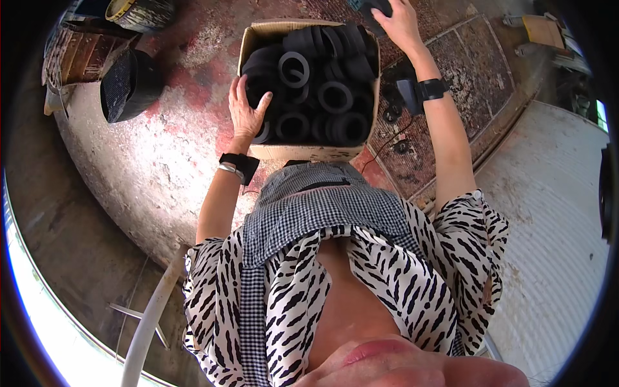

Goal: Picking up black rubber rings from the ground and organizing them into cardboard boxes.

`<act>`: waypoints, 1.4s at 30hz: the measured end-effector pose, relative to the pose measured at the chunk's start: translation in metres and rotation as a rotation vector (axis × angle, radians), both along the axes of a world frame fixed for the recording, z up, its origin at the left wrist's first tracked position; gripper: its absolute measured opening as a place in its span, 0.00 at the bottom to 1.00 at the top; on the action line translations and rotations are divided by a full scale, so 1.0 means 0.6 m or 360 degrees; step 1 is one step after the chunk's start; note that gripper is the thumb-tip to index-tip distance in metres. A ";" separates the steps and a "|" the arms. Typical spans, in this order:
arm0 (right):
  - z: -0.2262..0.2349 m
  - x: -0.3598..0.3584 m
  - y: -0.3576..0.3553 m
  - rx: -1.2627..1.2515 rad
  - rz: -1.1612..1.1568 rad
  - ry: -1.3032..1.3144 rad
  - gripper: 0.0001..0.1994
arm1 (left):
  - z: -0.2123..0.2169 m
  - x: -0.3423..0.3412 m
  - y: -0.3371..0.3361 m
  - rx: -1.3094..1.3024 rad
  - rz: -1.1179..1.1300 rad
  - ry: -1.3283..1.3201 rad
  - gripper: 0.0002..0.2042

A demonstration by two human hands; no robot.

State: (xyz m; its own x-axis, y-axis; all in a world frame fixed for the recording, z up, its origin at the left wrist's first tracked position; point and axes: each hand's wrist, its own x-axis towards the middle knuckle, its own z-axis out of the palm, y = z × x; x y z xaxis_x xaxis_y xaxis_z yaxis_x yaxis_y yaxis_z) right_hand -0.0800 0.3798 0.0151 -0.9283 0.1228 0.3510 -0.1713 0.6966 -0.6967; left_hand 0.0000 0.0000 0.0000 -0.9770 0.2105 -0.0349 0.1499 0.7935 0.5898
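An open cardboard box [306, 152] full of black rings [335, 97] stands in front of me. Some rings lie flat and show their holes; others are packed on edge in rows. My left hand [248, 111] is at the box's left edge, fingers and thumb apart, with nothing held. Up at the top of the view, beyond the box's far right corner, my right hand [401, 27] has its thumb and fingers around a dark object [374, 14]. A bluish part shows at its end, but the frame cuts it off and I cannot tell its kind.
Black buckets [132, 87] and a paint-stained drum [138, 14] stand at the far left. A worn, spattered panel [467, 71] lies right of the box, with a thin dark cable [394, 143] near it. A pale corrugated sheet [548, 206] covers the right side. A pale curved tube [151, 316] rises at the lower left.
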 end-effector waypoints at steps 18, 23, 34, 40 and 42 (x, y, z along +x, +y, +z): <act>-0.117 -0.021 -0.234 0.0590 0.0914 -0.0696 0.17 | 0.021 0.003 0.119 -0.0454 -0.0551 -0.0015 0.29; -0.105 -0.027 -0.256 0.1247 0.0782 -0.0195 0.09 | 0.015 -0.004 0.148 -0.0424 -0.0590 -0.0046 0.29; -0.089 -0.069 -0.227 0.0456 0.0524 -0.1137 0.22 | -0.009 -0.051 0.148 -0.0387 -0.0655 -0.0054 0.33; -0.046 -0.039 -0.199 0.0613 0.0530 -0.0581 0.29 | -0.017 -0.062 0.081 -0.0341 -0.0606 -0.0017 0.33; -0.040 -0.021 -0.140 0.0403 0.0365 -0.0408 0.28 | -0.002 -0.068 0.052 -0.0093 -0.0462 -0.0105 0.33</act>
State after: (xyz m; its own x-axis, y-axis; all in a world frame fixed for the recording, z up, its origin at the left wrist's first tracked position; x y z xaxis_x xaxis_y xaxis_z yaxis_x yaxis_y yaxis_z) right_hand -0.0928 0.2956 -0.0087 -0.9826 -0.1576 0.0979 -0.1854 0.8152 -0.5487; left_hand -0.0408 0.0314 -0.0011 -0.8716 0.4762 -0.1166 0.3381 0.7561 0.5604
